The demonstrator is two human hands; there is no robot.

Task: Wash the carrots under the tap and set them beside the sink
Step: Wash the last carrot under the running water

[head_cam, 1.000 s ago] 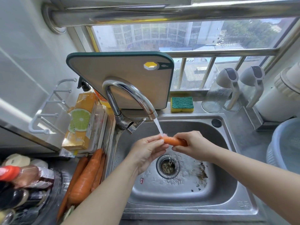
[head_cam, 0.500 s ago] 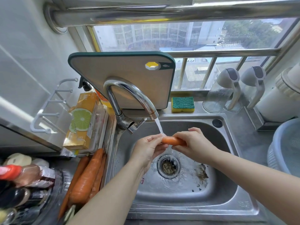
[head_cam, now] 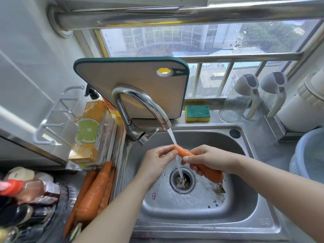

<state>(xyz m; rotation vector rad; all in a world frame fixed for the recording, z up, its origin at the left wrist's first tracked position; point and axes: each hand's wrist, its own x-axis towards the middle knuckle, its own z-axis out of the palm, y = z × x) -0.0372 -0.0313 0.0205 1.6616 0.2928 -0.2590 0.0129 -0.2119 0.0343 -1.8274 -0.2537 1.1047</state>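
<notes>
An orange carrot [head_cam: 183,151] is held slanted over the steel sink [head_cam: 245,223], under the running water from the chrome tap [head_cam: 140,100]. My left hand [head_cam: 157,162] pinches its thin end. My right hand [head_cam: 206,159] grips its middle, and the thick end [head_cam: 213,175] sticks out below that hand. The stream passes the carrot and falls into the drain [head_cam: 182,180]. A few more carrots [head_cam: 95,190] lie on the counter left of the sink.
A cutting board [head_cam: 133,81] leans behind the tap. A sponge [head_cam: 197,113] and two clear jugs [head_cam: 242,100] stand on the back ledge. An orange box [head_cam: 89,132] and bottles [head_cam: 26,192] sit at the left, a blue basin [head_cam: 308,155] at the right.
The carrot has tilted, its thick end now showing below my right hand. Both hands have stayed over the drain under the stream.
</notes>
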